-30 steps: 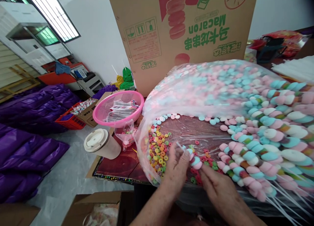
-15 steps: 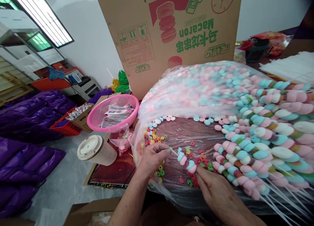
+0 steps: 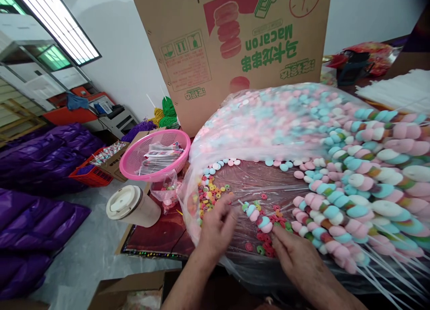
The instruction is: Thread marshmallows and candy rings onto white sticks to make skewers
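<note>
My right hand (image 3: 297,251) pinches the lower end of a candy skewer (image 3: 258,218), a thin white stick threaded with pink and blue marshmallow pieces and small gummy rings. A green ring sits near its upper end, below the bare stick tip. To the left of that tip is my left hand (image 3: 218,227), its fingers bent and smeared by motion, apart from the skewer. Loose gummy rings (image 3: 210,191) lie beyond the left hand, and red rings (image 3: 267,245) lie under the skewer. Finished-looking marshmallow skewers (image 3: 336,211) are piled to the right.
A plastic bag of pink and blue marshmallows (image 3: 268,117) lies spread before a cardboard box (image 3: 188,45). At left stand a pink basket (image 3: 126,164) of packets and a lidded cup (image 3: 144,209). White sticks (image 3: 399,90) lie at far right.
My left hand has let go of the stick tip and moved down and slightly right. A green ring now rests on the skewer's upper end. The right hand has shifted slightly.
</note>
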`<action>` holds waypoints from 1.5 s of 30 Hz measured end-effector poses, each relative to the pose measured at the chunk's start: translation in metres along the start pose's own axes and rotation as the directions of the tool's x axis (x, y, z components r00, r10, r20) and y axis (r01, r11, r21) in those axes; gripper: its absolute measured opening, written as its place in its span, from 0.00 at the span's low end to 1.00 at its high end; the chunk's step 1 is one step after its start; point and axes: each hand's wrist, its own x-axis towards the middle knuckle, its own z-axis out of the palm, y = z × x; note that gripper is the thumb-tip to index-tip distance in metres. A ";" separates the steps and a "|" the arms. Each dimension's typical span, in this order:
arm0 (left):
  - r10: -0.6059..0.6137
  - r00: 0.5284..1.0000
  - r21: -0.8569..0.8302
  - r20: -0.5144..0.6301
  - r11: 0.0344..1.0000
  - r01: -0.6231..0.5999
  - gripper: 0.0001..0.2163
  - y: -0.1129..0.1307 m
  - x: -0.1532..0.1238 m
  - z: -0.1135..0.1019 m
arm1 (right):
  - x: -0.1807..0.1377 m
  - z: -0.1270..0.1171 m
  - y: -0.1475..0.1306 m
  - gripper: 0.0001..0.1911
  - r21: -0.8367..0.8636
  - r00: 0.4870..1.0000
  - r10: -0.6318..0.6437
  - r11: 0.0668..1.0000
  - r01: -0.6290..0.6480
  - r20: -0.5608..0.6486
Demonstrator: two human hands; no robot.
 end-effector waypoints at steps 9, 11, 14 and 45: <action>-0.093 0.992 0.600 0.080 0.799 0.026 0.09 -0.014 0.043 0.004 | -0.007 -0.002 0.006 0.17 -0.052 0.999 0.036 0.998 -0.035 0.031; -0.118 0.992 0.386 0.033 0.918 0.096 0.07 -0.014 0.039 0.001 | -0.006 -0.002 0.006 0.17 -0.072 0.997 0.033 0.997 -0.028 0.066; -0.263 0.962 -0.231 0.078 0.934 0.274 0.07 -0.011 0.027 -0.004 | -0.002 0.001 0.002 0.17 -0.086 0.994 0.034 0.996 -0.025 0.103; -0.078 0.981 0.825 0.179 0.555 -0.106 0.12 -0.032 0.163 -0.006 | -0.003 0.003 0.017 0.15 0.226 0.989 0.013 0.974 0.021 -0.148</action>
